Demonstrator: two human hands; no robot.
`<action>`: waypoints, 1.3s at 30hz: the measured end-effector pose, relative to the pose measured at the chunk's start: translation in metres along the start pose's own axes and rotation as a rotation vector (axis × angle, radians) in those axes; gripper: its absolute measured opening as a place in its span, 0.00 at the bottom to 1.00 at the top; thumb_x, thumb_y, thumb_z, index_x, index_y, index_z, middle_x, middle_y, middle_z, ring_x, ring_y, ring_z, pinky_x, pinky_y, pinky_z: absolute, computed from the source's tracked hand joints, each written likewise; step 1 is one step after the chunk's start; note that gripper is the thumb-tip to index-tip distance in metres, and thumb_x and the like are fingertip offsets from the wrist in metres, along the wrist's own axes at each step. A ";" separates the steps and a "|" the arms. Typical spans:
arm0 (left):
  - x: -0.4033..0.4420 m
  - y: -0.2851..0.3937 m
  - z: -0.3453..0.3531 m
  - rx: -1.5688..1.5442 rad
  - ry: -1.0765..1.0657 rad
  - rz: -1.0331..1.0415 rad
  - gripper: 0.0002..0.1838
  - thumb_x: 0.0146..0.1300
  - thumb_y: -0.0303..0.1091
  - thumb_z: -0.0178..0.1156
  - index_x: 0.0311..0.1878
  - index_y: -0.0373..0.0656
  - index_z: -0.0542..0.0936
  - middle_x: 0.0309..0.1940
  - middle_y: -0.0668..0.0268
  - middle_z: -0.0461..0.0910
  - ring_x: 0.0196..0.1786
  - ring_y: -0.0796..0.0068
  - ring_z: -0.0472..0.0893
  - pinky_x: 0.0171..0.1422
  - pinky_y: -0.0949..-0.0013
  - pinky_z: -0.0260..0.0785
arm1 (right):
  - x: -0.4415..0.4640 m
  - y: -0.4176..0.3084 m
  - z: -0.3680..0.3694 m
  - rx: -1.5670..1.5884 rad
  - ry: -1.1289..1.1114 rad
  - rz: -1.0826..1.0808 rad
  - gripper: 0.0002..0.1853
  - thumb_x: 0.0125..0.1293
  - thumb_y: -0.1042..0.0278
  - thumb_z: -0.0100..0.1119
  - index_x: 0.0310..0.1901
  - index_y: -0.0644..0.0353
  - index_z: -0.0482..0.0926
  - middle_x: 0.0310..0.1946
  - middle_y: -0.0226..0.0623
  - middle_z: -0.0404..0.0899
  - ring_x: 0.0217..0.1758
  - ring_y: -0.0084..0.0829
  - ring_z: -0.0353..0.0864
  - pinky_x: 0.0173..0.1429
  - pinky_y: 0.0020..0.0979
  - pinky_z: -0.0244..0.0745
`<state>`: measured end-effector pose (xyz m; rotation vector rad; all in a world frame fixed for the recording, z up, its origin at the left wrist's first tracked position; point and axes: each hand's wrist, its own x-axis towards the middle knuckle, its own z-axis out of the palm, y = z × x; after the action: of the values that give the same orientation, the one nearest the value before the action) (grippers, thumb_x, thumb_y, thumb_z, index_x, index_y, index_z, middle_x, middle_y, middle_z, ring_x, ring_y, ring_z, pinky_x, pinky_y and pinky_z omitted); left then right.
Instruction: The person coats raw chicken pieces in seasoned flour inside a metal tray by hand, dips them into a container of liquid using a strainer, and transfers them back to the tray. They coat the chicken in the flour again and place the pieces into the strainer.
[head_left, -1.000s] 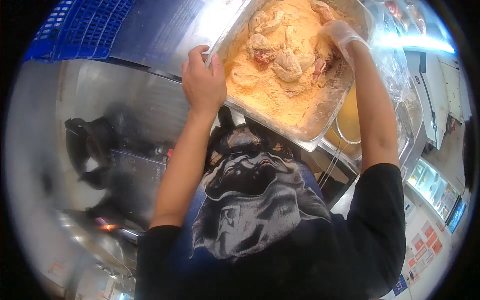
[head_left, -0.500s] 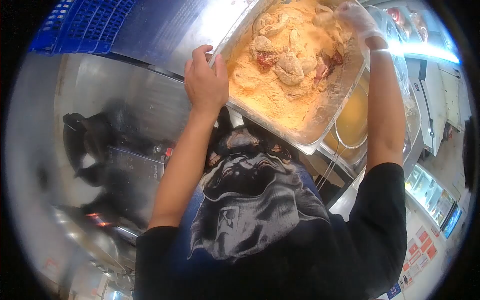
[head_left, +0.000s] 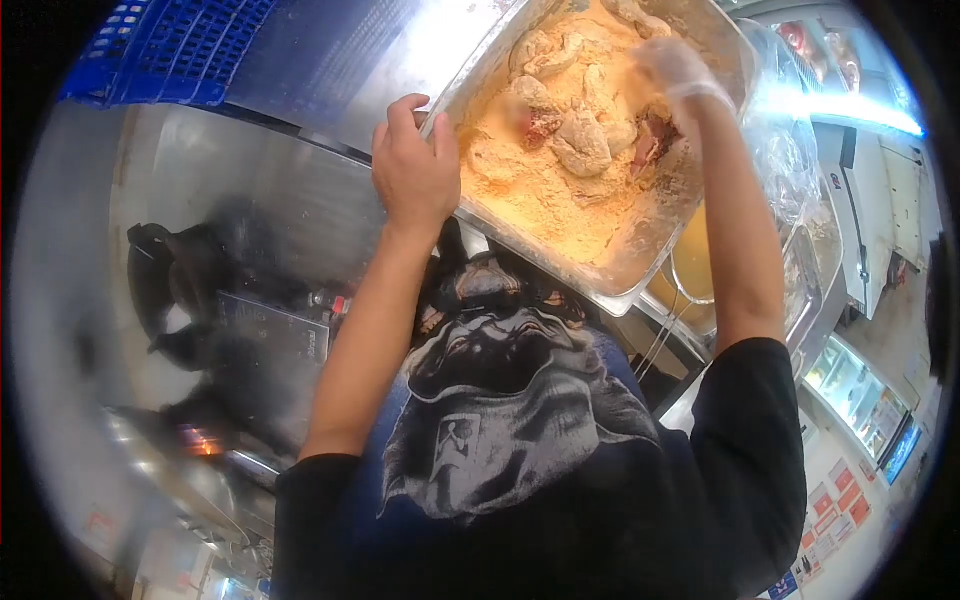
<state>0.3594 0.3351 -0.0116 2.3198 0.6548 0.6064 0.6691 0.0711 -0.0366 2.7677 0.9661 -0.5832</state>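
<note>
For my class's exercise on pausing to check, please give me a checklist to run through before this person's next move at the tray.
1. Left hand on the tray's rim: ok.
2. Right hand gloved: ok, clear glove.
3. Left hand gloved: not ok, bare.
4. Loose coating available: ok, spread around the pieces.
5. Meat pieces fully coated: not ok, dark red patches show.
6. Piece in the right fingers: cannot tell, blurred.
</note>
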 end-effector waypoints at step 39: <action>0.001 0.004 -0.002 -0.005 -0.017 -0.039 0.16 0.71 0.36 0.65 0.56 0.39 0.80 0.39 0.56 0.84 0.45 0.54 0.84 0.52 0.54 0.74 | 0.048 -0.075 -0.027 0.884 -0.205 0.057 0.41 0.72 0.33 0.59 0.76 0.56 0.73 0.77 0.45 0.69 0.78 0.42 0.67 0.81 0.45 0.60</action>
<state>0.3604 0.3342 -0.0075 2.2999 0.6881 0.5696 0.6648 0.1644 -0.0324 3.3149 0.6758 -1.5637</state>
